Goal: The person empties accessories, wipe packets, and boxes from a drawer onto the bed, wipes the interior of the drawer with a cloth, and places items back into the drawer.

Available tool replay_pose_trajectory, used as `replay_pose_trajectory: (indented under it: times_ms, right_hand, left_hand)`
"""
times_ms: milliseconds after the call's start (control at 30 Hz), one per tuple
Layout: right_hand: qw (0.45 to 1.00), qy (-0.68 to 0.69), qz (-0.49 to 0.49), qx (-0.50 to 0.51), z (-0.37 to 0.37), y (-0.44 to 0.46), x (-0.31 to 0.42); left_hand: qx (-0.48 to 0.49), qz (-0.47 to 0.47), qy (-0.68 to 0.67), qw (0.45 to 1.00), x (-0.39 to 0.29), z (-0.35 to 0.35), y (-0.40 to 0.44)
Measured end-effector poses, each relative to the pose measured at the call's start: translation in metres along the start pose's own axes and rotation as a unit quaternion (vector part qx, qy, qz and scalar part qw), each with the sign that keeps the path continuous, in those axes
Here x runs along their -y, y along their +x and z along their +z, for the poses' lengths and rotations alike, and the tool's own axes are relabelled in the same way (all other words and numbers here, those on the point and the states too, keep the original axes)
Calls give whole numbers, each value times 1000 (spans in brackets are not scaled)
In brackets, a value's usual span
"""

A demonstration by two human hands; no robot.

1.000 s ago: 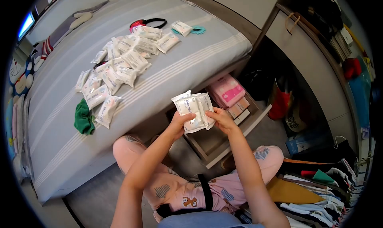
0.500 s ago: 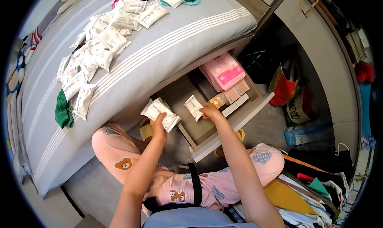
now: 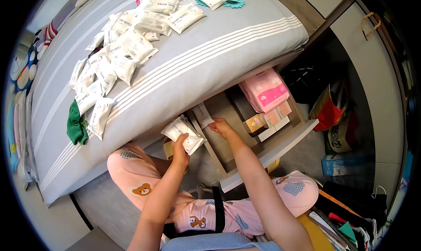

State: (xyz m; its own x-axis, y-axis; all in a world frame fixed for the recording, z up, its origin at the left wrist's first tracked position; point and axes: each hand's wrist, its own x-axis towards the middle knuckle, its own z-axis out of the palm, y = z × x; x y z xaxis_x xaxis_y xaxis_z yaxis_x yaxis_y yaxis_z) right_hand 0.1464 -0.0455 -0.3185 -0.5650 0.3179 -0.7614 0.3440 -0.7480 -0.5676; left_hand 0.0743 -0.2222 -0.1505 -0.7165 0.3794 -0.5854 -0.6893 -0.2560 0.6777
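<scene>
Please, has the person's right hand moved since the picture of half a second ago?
Yes. Judged against the open drawer, the right hand has moved left, away from the gold box and nearer to the drawer's left wall.

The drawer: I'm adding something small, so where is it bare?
The drawer floor is bare between the wipes pack and gold box, and between the right hand and front panel. Crowded: the right side, with the pink package and small boxes.

Pink bear-patched trousers (image 3: 127, 174) are worn with a black strap (image 3: 218, 213) and, seemingly, a blue top (image 3: 210, 243).
</scene>
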Motion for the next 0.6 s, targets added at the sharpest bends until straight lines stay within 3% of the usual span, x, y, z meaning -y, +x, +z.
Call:
replay_pose_trajectory:
  times_ms: [67,167,233,267,367,500,533,600]
  right_hand:
    - [1000,-12,9,20,4,-15,8]
    - [947,-297,-68,-107,9,-21,19]
    - [975,-217,-42,10,29,-103,72]
    - [987,-123,33,96,25,-114,80]
    - [963,32,-45,265,14,-150,76]
    - [964,-122,-198,130,-2,-141,62]
    - [972,-73,-187,124,-3,-144,64]
    - [981,-39,-153,115,0,-137,64]
  left_hand:
    - [-3,-1,1,1000,-1,0,-1]
    - [61,7,35,997,4,-1,-2]
    - [127,-20,45,991,7,12,-11]
    - [150,-14,54,987,10,24,-15]
    - [155,28,55,986,26,59,-14]
    - [230,-12,122,966,55,64,4]
    - [252,-64,154,953,55,61,3]
    - [214,4,217,952,53,52,4]
